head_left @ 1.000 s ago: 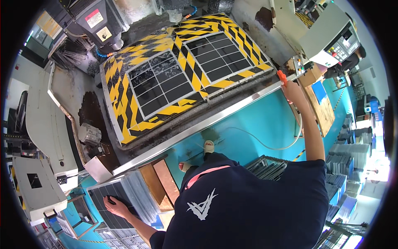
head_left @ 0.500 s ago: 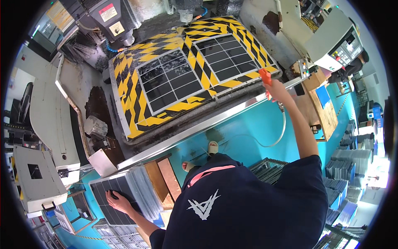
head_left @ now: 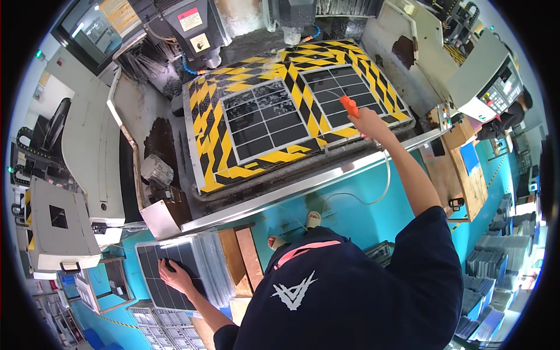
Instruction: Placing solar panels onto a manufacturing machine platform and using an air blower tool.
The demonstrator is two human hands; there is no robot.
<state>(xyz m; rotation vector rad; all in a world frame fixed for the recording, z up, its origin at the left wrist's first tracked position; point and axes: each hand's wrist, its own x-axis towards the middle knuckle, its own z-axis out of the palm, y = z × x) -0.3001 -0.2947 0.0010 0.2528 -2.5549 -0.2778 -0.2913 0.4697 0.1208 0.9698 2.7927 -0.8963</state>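
Observation:
My right hand (head_left: 367,121) is stretched out over a yellow-and-black striped machine table (head_left: 210,146) and grips an orange air gun (head_left: 350,105) with a thin clear hose (head_left: 373,198) hanging from it. The nozzle points at the right dark gridded panel (head_left: 341,96); a second dark gridded panel (head_left: 262,125) lies to its left. My left hand (head_left: 175,274) rests flat, fingers spread, on the top dark panel of a stack (head_left: 160,274) at the lower left.
A black machine head (head_left: 186,26) hangs at the back. Grey cabinets (head_left: 58,224) stand left, a control panel (head_left: 493,87) and wooden crate (head_left: 466,175) right. Stacks of panels (head_left: 490,262) sit at lower right on the turquoise floor (head_left: 350,216).
My right hand has swung the orange air gun leftward from the table's right edge onto the right panel. My left hand has stayed on the panel stack.

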